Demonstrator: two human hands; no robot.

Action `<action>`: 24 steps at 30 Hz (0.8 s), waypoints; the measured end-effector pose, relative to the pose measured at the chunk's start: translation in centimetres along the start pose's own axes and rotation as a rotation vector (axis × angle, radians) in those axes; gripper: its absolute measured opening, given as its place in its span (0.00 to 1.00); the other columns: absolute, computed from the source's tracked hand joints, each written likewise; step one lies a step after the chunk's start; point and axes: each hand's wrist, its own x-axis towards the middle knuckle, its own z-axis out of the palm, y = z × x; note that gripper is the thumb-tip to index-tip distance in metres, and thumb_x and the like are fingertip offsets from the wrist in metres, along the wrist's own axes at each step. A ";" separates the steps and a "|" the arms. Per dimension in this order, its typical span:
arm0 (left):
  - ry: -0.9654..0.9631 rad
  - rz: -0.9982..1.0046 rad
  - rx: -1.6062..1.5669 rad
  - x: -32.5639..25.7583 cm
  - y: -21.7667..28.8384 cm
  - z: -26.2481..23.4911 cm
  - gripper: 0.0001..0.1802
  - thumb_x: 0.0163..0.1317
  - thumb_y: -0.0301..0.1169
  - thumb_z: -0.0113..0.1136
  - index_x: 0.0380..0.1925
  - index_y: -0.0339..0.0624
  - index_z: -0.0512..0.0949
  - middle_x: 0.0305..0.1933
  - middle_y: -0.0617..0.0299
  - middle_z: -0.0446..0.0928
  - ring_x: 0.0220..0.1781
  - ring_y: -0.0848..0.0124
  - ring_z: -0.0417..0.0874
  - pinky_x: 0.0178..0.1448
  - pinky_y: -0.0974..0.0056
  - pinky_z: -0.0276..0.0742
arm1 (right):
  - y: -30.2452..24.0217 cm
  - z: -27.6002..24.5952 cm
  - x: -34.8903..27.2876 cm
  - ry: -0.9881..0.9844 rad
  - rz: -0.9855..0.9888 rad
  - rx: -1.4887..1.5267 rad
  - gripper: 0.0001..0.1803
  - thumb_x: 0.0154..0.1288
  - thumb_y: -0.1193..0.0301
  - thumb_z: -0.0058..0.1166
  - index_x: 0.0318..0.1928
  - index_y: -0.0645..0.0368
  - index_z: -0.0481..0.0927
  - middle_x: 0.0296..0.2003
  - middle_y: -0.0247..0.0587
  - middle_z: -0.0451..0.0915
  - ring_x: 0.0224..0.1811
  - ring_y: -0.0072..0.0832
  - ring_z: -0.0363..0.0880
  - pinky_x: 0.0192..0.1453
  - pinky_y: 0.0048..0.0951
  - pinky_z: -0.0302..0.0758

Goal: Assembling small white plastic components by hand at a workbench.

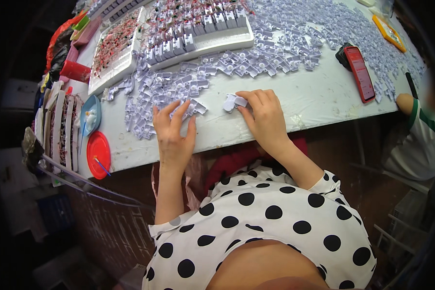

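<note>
My right hand (264,115) pinches a small pale lilac plastic part (231,103) between thumb and fingers, just above the white tabletop. The part has a rounded end pointing left. My left hand (173,133) is at the near edge of a loose pile of similar plastic parts (142,104), its fingers spread apart. Its fingertips reach over a few parts, and one part (197,107) lies by its index finger. Whether the fingertips touch any of them I cannot tell.
A white foam tray (227,47) of wired pieces stands behind the pile, beside another tray (101,77) of red wires. At left sit a blue bowl (96,107) and a red lid (97,159) with a thin brush. A red phone (360,75) lies at right, near another person's arm (408,104).
</note>
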 end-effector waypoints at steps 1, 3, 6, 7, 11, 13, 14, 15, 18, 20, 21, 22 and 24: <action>-0.025 0.009 0.033 0.3 -0.3 -0.2 0.22 0.57 0.24 0.67 0.53 0.48 0.81 0.60 0.53 0.72 0.64 0.57 0.73 0.78 0.40 0.53 | 0.2 0.0 0.0 0.003 0.001 0.001 0.20 0.57 0.76 0.64 0.52 0.57 0.81 0.39 0.39 0.78 0.46 0.38 0.73 0.52 0.38 0.71; -0.051 0.017 0.067 0.8 -0.5 -0.5 0.23 0.56 0.26 0.69 0.54 0.49 0.81 0.64 0.51 0.69 0.68 0.54 0.69 0.79 0.39 0.50 | 0.4 -0.1 0.1 0.000 0.033 -0.020 0.23 0.58 0.77 0.63 0.55 0.56 0.79 0.44 0.40 0.78 0.48 0.39 0.73 0.55 0.39 0.71; -0.146 0.078 0.102 1.8 -0.5 -0.9 0.24 0.53 0.27 0.69 0.53 0.50 0.81 0.68 0.49 0.65 0.74 0.50 0.60 0.80 0.38 0.45 | 0.3 -0.2 0.0 0.004 -0.005 0.009 0.25 0.59 0.77 0.61 0.59 0.55 0.76 0.48 0.42 0.77 0.52 0.41 0.72 0.58 0.40 0.69; -0.171 0.109 0.102 2.3 -0.5 -0.9 0.24 0.52 0.27 0.69 0.53 0.50 0.81 0.70 0.49 0.64 0.76 0.49 0.57 0.80 0.38 0.43 | 0.3 -0.2 0.0 0.005 -0.005 0.008 0.25 0.59 0.77 0.61 0.59 0.55 0.76 0.48 0.42 0.77 0.52 0.41 0.72 0.58 0.40 0.69; -0.266 0.177 0.141 4.1 -0.7 -0.8 0.22 0.50 0.28 0.68 0.48 0.51 0.83 0.72 0.49 0.62 0.79 0.47 0.52 0.80 0.38 0.40 | 0.3 -0.2 -0.2 0.072 -0.069 -0.011 0.25 0.58 0.75 0.59 0.58 0.56 0.75 0.46 0.43 0.75 0.54 0.41 0.72 0.57 0.43 0.68; -0.279 0.209 0.104 4.7 -0.6 -0.5 0.17 0.50 0.29 0.68 0.42 0.51 0.85 0.72 0.50 0.63 0.79 0.47 0.53 0.80 0.37 0.39 | 0.4 -0.4 -0.3 0.098 -0.056 -0.046 0.25 0.58 0.75 0.60 0.58 0.56 0.75 0.47 0.44 0.75 0.54 0.41 0.72 0.58 0.43 0.68; -0.307 0.211 0.117 4.9 -0.6 -0.3 0.15 0.50 0.29 0.68 0.41 0.51 0.85 0.73 0.52 0.64 0.79 0.48 0.52 0.81 0.39 0.39 | 0.5 -0.4 -0.6 0.092 -0.035 -0.003 0.25 0.59 0.75 0.60 0.58 0.54 0.76 0.48 0.45 0.75 0.55 0.42 0.72 0.59 0.44 0.68; -0.335 0.210 0.138 5.0 -0.7 -0.3 0.14 0.50 0.29 0.69 0.40 0.52 0.86 0.73 0.53 0.64 0.80 0.49 0.52 0.81 0.40 0.39 | 0.5 -0.3 -0.7 0.086 -0.017 0.049 0.24 0.60 0.74 0.60 0.59 0.53 0.76 0.49 0.46 0.75 0.56 0.44 0.72 0.61 0.44 0.68; -0.341 0.239 0.093 4.8 -0.4 -0.1 0.11 0.50 0.29 0.70 0.36 0.50 0.85 0.72 0.54 0.65 0.79 0.50 0.54 0.81 0.39 0.39 | 0.6 -0.1 -0.8 0.136 -0.030 0.055 0.23 0.60 0.74 0.60 0.57 0.55 0.77 0.49 0.44 0.76 0.57 0.43 0.73 0.62 0.43 0.68; -0.382 0.258 0.056 4.7 0.3 -0.2 0.11 0.50 0.28 0.69 0.36 0.48 0.85 0.71 0.53 0.67 0.78 0.50 0.55 0.81 0.39 0.39 | 0.7 0.0 -0.9 0.171 -0.066 0.092 0.24 0.58 0.76 0.60 0.57 0.55 0.76 0.46 0.42 0.76 0.56 0.42 0.72 0.61 0.43 0.69; -0.380 0.267 0.053 4.5 0.9 -0.3 0.11 0.50 0.28 0.69 0.36 0.48 0.85 0.71 0.53 0.67 0.78 0.50 0.55 0.81 0.39 0.39 | 0.7 -0.1 -0.8 0.178 -0.064 0.086 0.24 0.58 0.76 0.60 0.57 0.55 0.76 0.46 0.42 0.76 0.56 0.42 0.72 0.61 0.43 0.69; -0.403 0.269 0.014 4.2 1.7 -0.4 0.11 0.50 0.28 0.69 0.36 0.47 0.85 0.70 0.53 0.68 0.78 0.49 0.56 0.81 0.39 0.40 | 0.7 -0.2 -0.9 0.194 -0.064 0.114 0.23 0.58 0.76 0.60 0.56 0.56 0.77 0.46 0.42 0.77 0.55 0.41 0.73 0.60 0.42 0.70; -0.427 0.288 -0.046 4.0 3.4 -0.4 0.12 0.49 0.27 0.68 0.36 0.45 0.84 0.66 0.50 0.71 0.77 0.49 0.59 0.81 0.38 0.40 | 0.9 -0.3 -0.8 0.214 -0.061 0.141 0.22 0.59 0.77 0.59 0.55 0.56 0.78 0.46 0.42 0.77 0.54 0.41 0.74 0.60 0.42 0.70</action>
